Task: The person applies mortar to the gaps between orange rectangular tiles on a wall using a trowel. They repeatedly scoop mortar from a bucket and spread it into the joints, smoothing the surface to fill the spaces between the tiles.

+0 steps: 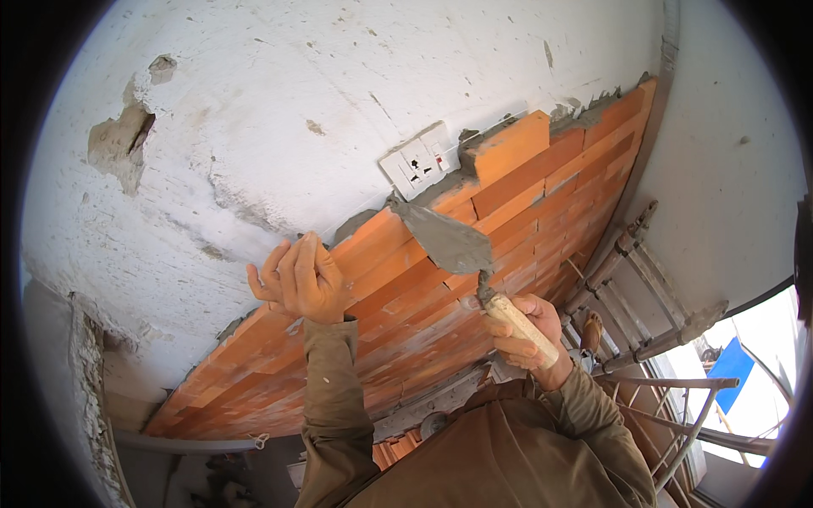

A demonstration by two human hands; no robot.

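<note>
My right hand [527, 330] grips the wooden handle of a mortar-smeared trowel [449, 243]. Its pointed blade lies against the top course of an orange brick wall [440, 305], near a patch of grey mortar [351, 224]. My left hand [298, 279] rests with fingers together on the upper edge of a brick in the same course, holding nothing. One brick [508, 146] sits higher than the rest, to the right of a white wall socket [417, 161].
Behind the bricks stands a rough white plastered wall [279, 102] with a broken hole [123, 144] at the left. Metal scaffold tubes [644, 288] stand at the right. A blue object [730, 366] shows beyond them outside.
</note>
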